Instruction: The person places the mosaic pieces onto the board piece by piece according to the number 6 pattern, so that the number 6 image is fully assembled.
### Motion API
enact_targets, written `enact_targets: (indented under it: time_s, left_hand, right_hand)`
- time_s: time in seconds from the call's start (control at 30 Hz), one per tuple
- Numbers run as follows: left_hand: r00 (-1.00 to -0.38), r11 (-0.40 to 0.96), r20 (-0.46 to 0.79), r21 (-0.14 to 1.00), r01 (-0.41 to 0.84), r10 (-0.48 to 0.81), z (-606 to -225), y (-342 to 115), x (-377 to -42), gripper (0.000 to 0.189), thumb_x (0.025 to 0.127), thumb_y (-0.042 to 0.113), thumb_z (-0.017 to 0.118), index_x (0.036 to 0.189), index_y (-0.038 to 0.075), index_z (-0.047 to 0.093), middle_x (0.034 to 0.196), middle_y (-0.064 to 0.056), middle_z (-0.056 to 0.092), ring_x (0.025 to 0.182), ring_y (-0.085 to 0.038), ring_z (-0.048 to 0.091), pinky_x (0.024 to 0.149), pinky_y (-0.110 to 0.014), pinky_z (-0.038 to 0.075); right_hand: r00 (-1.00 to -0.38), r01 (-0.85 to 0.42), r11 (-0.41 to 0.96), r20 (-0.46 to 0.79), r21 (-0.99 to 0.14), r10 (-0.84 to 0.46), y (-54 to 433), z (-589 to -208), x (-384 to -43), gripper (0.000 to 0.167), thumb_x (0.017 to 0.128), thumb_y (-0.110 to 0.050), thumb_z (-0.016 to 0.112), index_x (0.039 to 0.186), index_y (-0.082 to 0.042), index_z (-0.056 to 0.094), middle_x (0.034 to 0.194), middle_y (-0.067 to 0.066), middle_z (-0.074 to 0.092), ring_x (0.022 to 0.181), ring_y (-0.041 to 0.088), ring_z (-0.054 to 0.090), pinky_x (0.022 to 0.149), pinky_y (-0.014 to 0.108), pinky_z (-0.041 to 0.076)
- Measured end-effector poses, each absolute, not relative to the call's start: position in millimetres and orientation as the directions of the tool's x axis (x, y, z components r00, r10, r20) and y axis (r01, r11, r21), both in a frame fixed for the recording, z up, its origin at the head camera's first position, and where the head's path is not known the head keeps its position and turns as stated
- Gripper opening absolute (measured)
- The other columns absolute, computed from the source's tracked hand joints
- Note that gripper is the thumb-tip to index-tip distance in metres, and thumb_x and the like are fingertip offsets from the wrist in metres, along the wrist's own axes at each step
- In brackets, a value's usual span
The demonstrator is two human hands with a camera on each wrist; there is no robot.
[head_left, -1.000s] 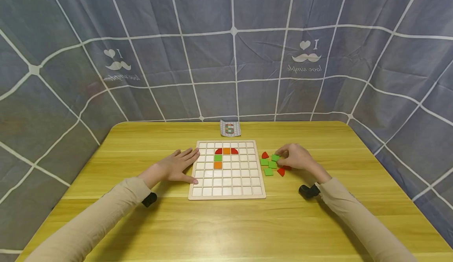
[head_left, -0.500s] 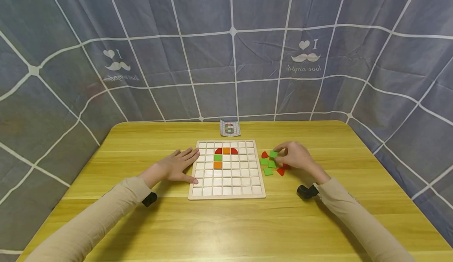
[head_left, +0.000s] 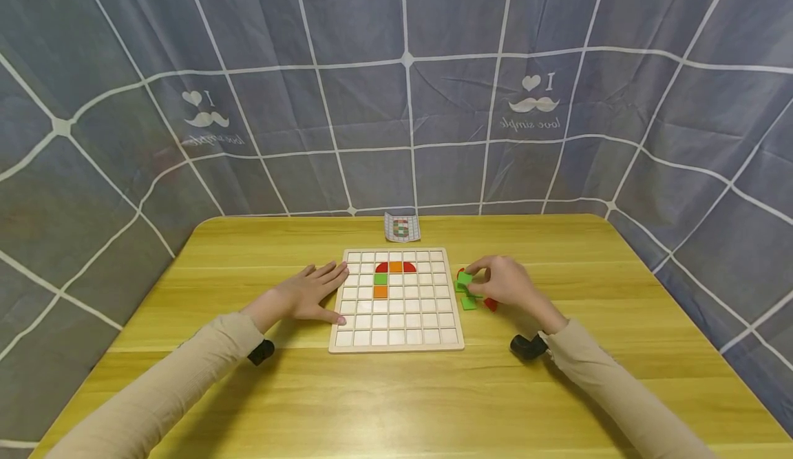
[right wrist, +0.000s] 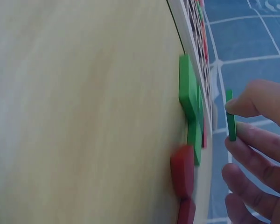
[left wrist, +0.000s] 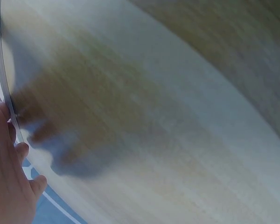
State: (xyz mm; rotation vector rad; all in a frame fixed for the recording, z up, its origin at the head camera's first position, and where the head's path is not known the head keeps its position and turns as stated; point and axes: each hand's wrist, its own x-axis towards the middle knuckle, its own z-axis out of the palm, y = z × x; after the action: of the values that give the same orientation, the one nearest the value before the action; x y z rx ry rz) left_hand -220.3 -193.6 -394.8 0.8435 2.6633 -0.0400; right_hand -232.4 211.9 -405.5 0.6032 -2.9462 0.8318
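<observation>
A light wooden grid board [head_left: 423,321] lies mid-table, with a red quarter-round [head_left: 381,267], an orange square [head_left: 395,267], a second red quarter-round [head_left: 409,267], a green square [head_left: 381,279] and another orange square [head_left: 381,292] in its cells. My left hand [head_left: 308,294] lies spread, its fingertips and thumb on the board's left edge. Right of the board, my right hand [head_left: 504,281] pinches a green square tile [right wrist: 231,116] between thumb and fingers, raised over the loose pieces. Below it are green squares [head_left: 468,303] and red quarter-rounds [right wrist: 183,171], partly hidden by the hand.
A small printed pattern card [head_left: 401,228] lies behind the board near the table's far edge. A grey curtain [head_left: 347,101] with white lines hangs around the wooden table [head_left: 396,404]. Black wrist cameras [head_left: 528,347] sit under both forearms.
My right hand has lifted a green tile from the loose pieces and moved left with it toward the board. The left hand stays in place on the board's edge.
</observation>
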Motion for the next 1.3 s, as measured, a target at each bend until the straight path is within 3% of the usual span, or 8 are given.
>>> enact_targets:
  time_s: [0.27,0.57,0.97,1.3]
  left_hand:
    - [-0.761,0.819,-0.333,0.069,0.569,0.557,-395.1,-193.7,-220.0,0.102,0.085,0.072,0.048,0.156,0.01,0.01,0.163,-0.011,0.003,0.15,-0.034,0.006,0.119,-0.058,0.008]
    - [-0.762,0.82,-0.333,0.071,0.568,0.556,-393.8,-192.8,-218.8,0.101,0.085,0.071,0.049,0.156,0.01,0.01,0.163,-0.011,0.003,0.15,-0.034,0.005,0.119,-0.058,0.008]
    - [-0.765,0.829,-0.343,0.08,0.554,0.545,-390.0,-191.1,-216.1,0.101,0.086,0.07,0.05,0.156,0.01,0.01,0.163,-0.011,0.003,0.15,-0.033,0.005,0.119,-0.058,0.007]
    - [-0.765,0.824,-0.336,0.07,0.562,0.55,-392.6,-192.2,-217.3,0.102,0.085,0.072,0.049,0.156,0.01,0.009,0.163,-0.01,0.003,0.15,-0.033,0.005,0.12,-0.058,0.008]
  right_hand:
    - [-0.899,-0.429,0.765,0.143,-0.48,-0.415,191.5,-405.0,-226.5,0.027,0.078,-0.029,0.077,0.103,-0.018,0.076,0.079,-0.002,0.069,0.055,0.004,0.052,0.053,0.023,0.042]
    - [-0.851,-0.516,0.72,0.181,-0.465,-0.493,163.5,-403.4,-226.1,0.027,0.078,-0.029,0.078,0.101,-0.016,0.076,0.084,-0.002,0.072,0.051,0.004,0.046,0.044,0.019,0.031]
    - [-0.851,-0.504,0.716,0.136,-0.483,-0.508,131.9,-401.1,-232.1,0.024,0.078,-0.031,0.077,0.099,-0.02,0.077,0.09,-0.008,0.073,0.058,0.003,0.052,0.048,0.02,0.036]
    - [-0.829,-0.53,0.694,0.124,-0.487,-0.545,114.9,-402.2,-235.4,0.022,0.078,-0.029,0.076,0.099,-0.019,0.077,0.097,-0.006,0.074,0.056,0.0,0.052,0.045,0.017,0.031]
